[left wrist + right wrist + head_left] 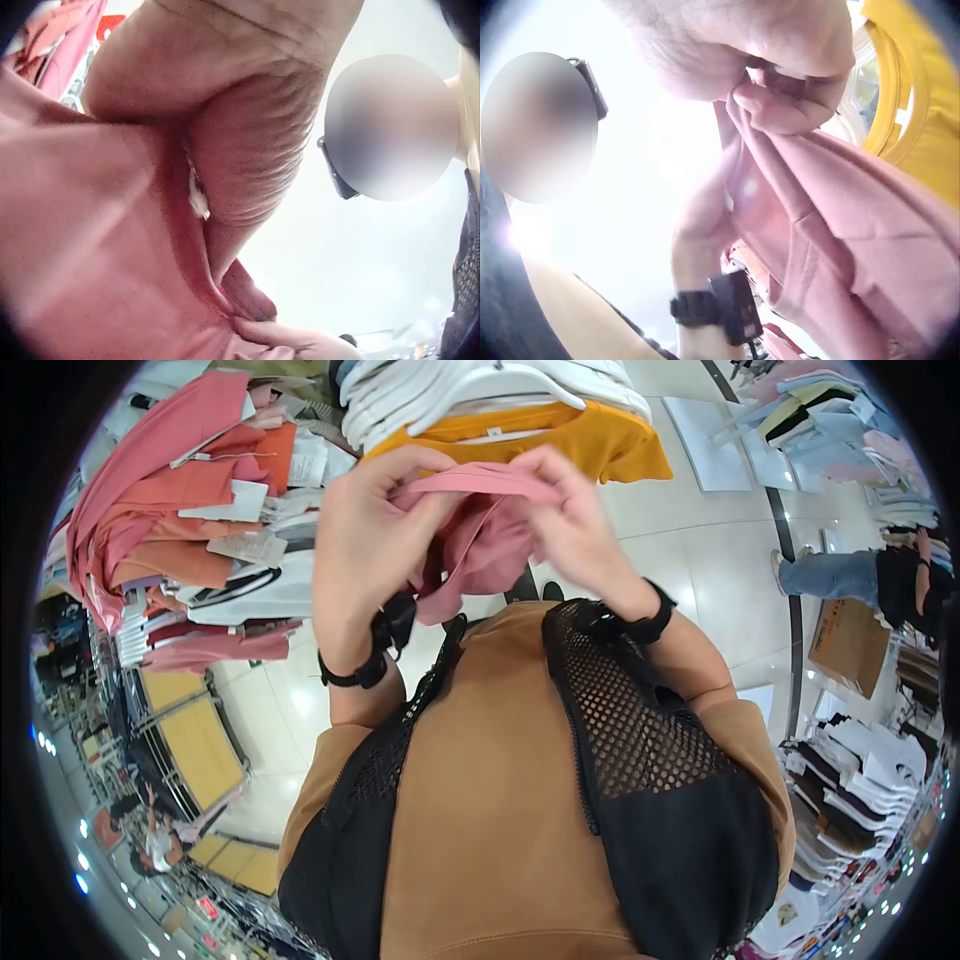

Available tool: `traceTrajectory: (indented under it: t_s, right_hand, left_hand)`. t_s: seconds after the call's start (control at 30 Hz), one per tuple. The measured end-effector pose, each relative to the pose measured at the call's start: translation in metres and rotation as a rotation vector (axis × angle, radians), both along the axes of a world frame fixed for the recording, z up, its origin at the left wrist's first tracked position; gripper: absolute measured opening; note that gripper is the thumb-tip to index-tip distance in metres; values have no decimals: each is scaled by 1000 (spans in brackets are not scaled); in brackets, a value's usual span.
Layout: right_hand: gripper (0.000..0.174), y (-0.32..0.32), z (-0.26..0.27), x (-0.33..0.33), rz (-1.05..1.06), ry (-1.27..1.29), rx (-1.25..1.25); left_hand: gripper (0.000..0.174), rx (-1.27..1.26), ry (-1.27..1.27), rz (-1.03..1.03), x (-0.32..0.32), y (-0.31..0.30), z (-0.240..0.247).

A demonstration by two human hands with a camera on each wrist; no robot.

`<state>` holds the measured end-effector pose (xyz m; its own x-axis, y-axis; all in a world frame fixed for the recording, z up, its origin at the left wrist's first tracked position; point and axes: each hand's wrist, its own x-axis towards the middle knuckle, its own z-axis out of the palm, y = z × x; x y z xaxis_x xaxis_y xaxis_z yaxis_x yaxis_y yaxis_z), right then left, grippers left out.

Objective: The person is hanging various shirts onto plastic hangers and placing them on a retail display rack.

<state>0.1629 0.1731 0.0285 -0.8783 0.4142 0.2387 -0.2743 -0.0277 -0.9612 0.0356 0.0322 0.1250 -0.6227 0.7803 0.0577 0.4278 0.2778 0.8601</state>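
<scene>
Both hands hold a pink garment (478, 545) up in front of the chest, its edge stretched between them. My left hand (365, 530) grips the left end of that edge, its thumb on the near side of the cloth. At the opposite end, my right hand (580, 540) pinches the edge; in the right wrist view its fingers (784, 112) curl over the fabric. The cloth (90, 232) drapes down beside the left palm, with folds and a seam showing in the right wrist view. Part of the left fingertips is hidden behind the garment.
Just beyond the hands hangs a yellow shirt (625, 445) before a row of white hangers (480, 395). Pink and orange clothes with tags (235, 500) crowd the left rack. A person (840, 575) stands at the right near a cardboard box (848, 645).
</scene>
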Motion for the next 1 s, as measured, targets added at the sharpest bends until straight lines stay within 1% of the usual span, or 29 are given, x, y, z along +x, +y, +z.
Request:
traceTrajectory:
  t_s: [0.03, 0.07, 0.1, 0.17, 0.2, 0.23, 0.3, 0.33, 0.37, 0.43, 0.5, 0.57, 0.6, 0.67, 0.7, 0.77, 0.8, 0.87, 0.9, 0.97, 1.0]
  right_hand:
    - [31, 17, 9, 11, 36, -57, -162]
    - [30, 31, 17, 17, 71, -115, -321]
    - [30, 38, 23, 21, 87, -120, -324]
    - [32, 49, 33, 29, -26, -35, -367]
    - [27, 58, 39, 34, -11, -33, -377]
    - [27, 66, 38, 38, 5, -39, -383]
    - [31, 85, 33, 44, -43, -18, -375]
    - [27, 94, 33, 47, -41, 3, -391]
    - [27, 98, 35, 50, -35, 1, -392]
    - [26, 104, 35, 55, -82, 1, -304]
    - [26, 107, 32, 58, -35, 3, -277]
    - [22, 108, 34, 57, -76, 11, -154]
    - [21, 109, 34, 58, -89, 17, -112]
    - [17, 113, 33, 66, -75, -182, -99]
    - [17, 115, 28, 67, -74, -179, -99]
    - [14, 116, 14, 66, -165, -172, 428]
    - [14, 113, 10, 65, -165, -162, 427]
    - [13, 103, 5, 65, -126, -183, 667]
    - [13, 100, 0, 65, -133, -173, 666]
    - [13, 95, -9, 65, 287, -383, 851]
    - [13, 95, -10, 65, 273, -374, 849]
  left_hand:
    - [11, -95, 2, 22, -1, -1, 1]
    - [18, 9, 157, 3, -7, -1, -18]
    - [18, 4, 155, 19, -5, 2, -22]
    - [31, -93, 378, 174, 0, 4, -29]
    - [40, -136, 413, 212, -1, 3, -36]
    - [40, -145, 410, 226, 0, 1, -41]
    - [44, -180, 446, 329, 3, -2, -49]
    - [47, -184, 455, 350, 0, -5, -55]
    - [47, -187, 453, 356, 0, -8, -57]
    - [50, -197, 372, 462, 5, -10, -53]
    - [49, -203, 390, 432, 4, -12, -54]
    - [39, -43, 80, 406, 7, -5, -48]
    - [39, -39, 84, 408, 8, -2, -46]
    - [31, 226, -76, 397, 11, 1, -42]
    - [31, 226, -72, 398, 14, 3, -39]
    - [27, 464, -270, 411, 19, 5, -31]
    - [27, 466, -260, 410, 21, 5, -31]
    - [30, 506, -327, 389, 25, 2, -40]
    - [28, 525, -358, 379, 25, -1, -46]
    - [26, 532, -396, 360, 24, -6, -58]
    - [26, 531, -386, 347, 25, -8, -61]
